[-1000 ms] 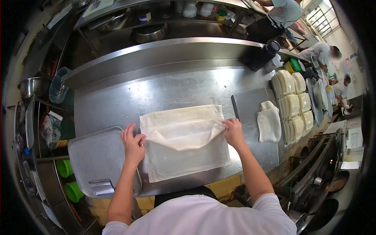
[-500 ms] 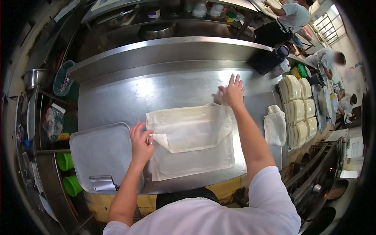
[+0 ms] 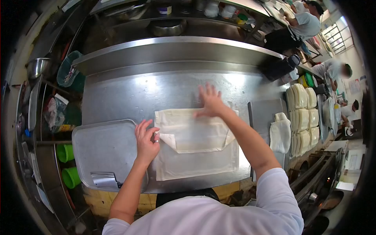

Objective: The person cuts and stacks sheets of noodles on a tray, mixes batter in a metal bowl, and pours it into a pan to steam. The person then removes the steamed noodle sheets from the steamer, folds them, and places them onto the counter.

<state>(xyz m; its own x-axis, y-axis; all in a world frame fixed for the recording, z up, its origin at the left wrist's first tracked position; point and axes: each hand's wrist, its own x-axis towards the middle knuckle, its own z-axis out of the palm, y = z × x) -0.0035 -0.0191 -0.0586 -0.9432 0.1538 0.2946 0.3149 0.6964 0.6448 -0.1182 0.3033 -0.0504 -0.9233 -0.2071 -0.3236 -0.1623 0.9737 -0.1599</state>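
A thin, cream-coloured, slightly see-through sheet lies on the steel table, its far part folded over toward me. Both front corners of the folded layer are turned in at a slant. My left hand, with a ring on it, is at the sheet's left edge beside the folded corner, fingers loosely bent and apart. Over the far edge of the fold is my right hand, fingers spread and blurred by motion; whether it touches the sheet I cannot tell. A smaller folded cream piece lies to the right.
A grey tray with a metal scraper on it sits at left. Several stacked cream packets stand at right, near a dark bottle. A raised steel ledge bounds the table's back. Other people work at upper right.
My right hand has moved left, from beyond the sheet's right far corner to the middle of its far edge. The right corner of the fold now lies flatter. My left hand stays at the left edge.
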